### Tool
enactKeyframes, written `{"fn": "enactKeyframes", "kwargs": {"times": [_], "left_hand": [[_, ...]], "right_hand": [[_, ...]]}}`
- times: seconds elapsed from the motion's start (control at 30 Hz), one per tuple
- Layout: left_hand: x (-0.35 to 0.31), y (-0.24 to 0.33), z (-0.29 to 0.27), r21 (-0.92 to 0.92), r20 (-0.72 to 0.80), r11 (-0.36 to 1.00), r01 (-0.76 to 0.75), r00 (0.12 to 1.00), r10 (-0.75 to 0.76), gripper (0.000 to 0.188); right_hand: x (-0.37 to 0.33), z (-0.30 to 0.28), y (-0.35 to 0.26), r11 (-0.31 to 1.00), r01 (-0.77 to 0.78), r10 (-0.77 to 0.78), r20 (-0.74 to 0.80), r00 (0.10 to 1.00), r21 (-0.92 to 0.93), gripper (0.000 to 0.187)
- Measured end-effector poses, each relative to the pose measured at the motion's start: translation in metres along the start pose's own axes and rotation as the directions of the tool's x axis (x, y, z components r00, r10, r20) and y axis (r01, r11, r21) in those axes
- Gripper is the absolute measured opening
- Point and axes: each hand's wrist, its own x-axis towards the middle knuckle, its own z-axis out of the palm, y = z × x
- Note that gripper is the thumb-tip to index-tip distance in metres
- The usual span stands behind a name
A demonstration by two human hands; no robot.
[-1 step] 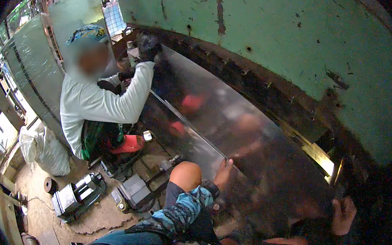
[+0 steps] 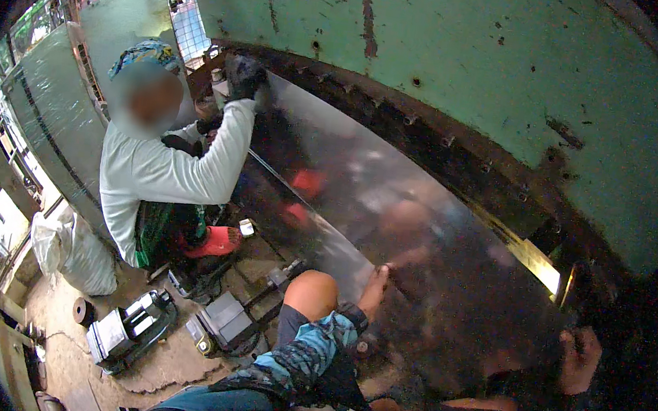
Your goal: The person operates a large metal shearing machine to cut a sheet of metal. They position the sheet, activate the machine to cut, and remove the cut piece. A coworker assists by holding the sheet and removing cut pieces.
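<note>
Nearest: wearer's blue patterned left sleeve (image 2: 302,351) and bare knee (image 2: 312,294). Left hand (image 2: 373,288) reaches forward, fingertips touching the near side of a shiny metal sheet (image 2: 450,274); cannot tell whether the fingers close on it, undersides hidden. The sheet stretches ahead of this hand, off to both sides. Right hand (image 2: 581,359), in shadow, fingers bent, beside the sheet's right end; cannot tell whether it grips. On the ground at left: two grey vise-like tools (image 2: 131,329) (image 2: 227,321), a small brown roll (image 2: 83,311), a white sack (image 2: 79,259). Beyond, a co-worker (image 2: 176,169) in a white long-sleeved top crouches, one dark-gloved hand (image 2: 246,80) at the sheet's far left end. Behind the sheet: a worn green machine panel (image 2: 472,60).
</note>
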Motion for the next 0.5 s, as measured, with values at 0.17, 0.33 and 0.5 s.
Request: {"fn": "enactKeyframes", "kwargs": {"times": [0.17,0.33,0.5], "left_hand": [[-0.031,0.028,0.019,-0.472,0.260,0.879,-0.067,0.942,0.212,0.059],[-0.085,0.056,0.004,-0.658,0.107,0.750,0.060,0.994,0.015,0.038],[-0.110,0.061,-0.028,-0.528,-0.152,0.848,-0.043,0.987,-0.045,0.039]], "right_hand": [[0.027,-0.012,-0.027,0.953,-0.232,0.229,0.039,0.973,0.197,0.028],[0.058,0.016,-0.042,0.800,-0.271,0.311,0.017,0.950,0.535,0.029],[0.061,0.053,-0.053,0.765,-0.331,0.374,0.038,0.927,0.553,0.023]]}}
